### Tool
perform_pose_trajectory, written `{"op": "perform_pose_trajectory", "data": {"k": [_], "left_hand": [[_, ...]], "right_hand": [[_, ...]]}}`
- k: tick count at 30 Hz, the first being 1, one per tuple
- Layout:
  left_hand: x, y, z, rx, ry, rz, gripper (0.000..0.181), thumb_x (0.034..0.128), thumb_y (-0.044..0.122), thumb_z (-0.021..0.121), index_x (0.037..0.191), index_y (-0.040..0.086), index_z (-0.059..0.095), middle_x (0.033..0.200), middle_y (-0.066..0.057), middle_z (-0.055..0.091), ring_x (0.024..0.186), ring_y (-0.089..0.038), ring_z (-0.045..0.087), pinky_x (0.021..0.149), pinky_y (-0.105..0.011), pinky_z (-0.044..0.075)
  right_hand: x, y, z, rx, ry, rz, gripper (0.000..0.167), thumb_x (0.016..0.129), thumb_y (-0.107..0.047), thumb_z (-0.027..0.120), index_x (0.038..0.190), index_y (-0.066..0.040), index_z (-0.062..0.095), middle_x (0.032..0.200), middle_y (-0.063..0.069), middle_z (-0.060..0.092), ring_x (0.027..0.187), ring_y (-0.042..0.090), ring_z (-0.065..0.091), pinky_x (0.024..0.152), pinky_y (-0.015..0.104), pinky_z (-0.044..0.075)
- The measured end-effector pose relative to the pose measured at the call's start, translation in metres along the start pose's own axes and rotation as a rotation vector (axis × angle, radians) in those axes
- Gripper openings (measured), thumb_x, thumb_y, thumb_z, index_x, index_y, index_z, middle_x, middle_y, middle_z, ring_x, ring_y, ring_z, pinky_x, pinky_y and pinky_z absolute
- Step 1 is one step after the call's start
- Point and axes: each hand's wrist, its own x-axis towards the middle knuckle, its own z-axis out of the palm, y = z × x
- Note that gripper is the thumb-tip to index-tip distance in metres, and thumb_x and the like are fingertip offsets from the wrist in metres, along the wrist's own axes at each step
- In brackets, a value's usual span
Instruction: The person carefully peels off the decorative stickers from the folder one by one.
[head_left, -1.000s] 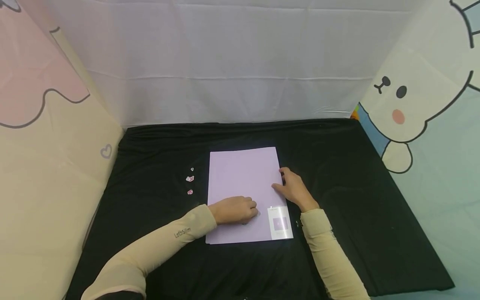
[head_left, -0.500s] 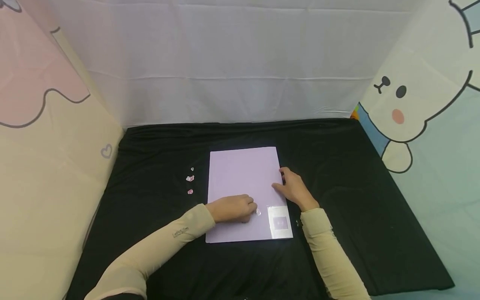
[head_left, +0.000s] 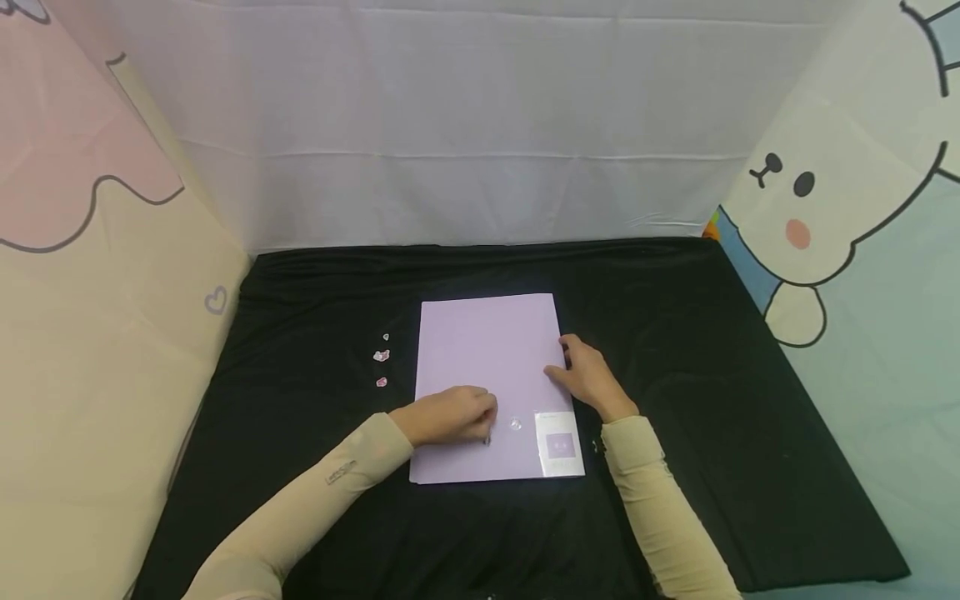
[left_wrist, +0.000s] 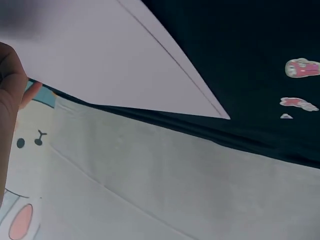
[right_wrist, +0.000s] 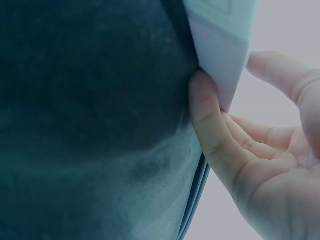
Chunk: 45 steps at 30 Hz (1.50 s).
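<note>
Presently lilac folder (head_left: 483,350) mid-tabletop (head_left: 712,417), right edge pinched by right hand's (head_left: 592,383) fingers; small clear disc (head_left: 515,424) near its near-right corner; left hand (head_left: 448,415) over folder, fingers bent, cannot tell if grasping; pink-white stickers (head_left: 382,356) off left edge

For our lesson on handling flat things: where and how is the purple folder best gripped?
Probably by the right long edge, coming from the right, thumb above and fingers at the edge. The purple folder lies flat on the black cloth, so its edges offer the hold. The right hand sits there.
</note>
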Motion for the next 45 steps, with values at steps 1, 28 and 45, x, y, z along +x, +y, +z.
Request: {"op": "perform_pose_trajectory", "data": {"k": [1, 28, 45], "left_hand": [[-0.002, -0.001, -0.001, -0.012, 0.007, -0.018, 0.006, 0.0897, 0.006, 0.065, 0.088, 0.011, 0.062, 0.076, 0.007, 0.054, 0.069, -0.007, 0.05, 0.066, -0.016, 0.045], [-0.103, -0.048, -0.033, -0.201, 0.108, -0.518, 0.005, 0.09, 0.005, 0.065, 0.087, 0.008, 0.066, 0.072, 0.008, 0.058, 0.062, -0.009, 0.053, 0.059, -0.027, 0.05], [-0.157, -0.064, -0.054, -0.114, 0.148, -0.737, 0.004, 0.0881, 0.005, 0.07, 0.085, 0.006, 0.068, 0.077, 0.001, 0.064, 0.069, -0.014, 0.057, 0.066, -0.034, 0.05]], "right_hand": [[0.0, 0.0, 0.0, -0.001, -0.001, 0.0, 0.064, 0.093, -0.018, 0.071, 0.143, 0.006, 0.04, 0.128, 0.031, 0.057, 0.11, 0.041, 0.062, 0.087, 0.053, 0.053], [-0.001, 0.002, 0.002, 0.002, -0.011, 0.01, 0.064, 0.093, -0.019, 0.071, 0.144, 0.005, 0.039, 0.128, 0.031, 0.056, 0.109, 0.041, 0.062, 0.088, 0.053, 0.053], [0.0, 0.0, 0.0, 0.001, -0.01, 0.004, 0.065, 0.094, -0.019, 0.07, 0.144, 0.005, 0.038, 0.129, 0.031, 0.056, 0.112, 0.042, 0.06, 0.089, 0.054, 0.052]]}}
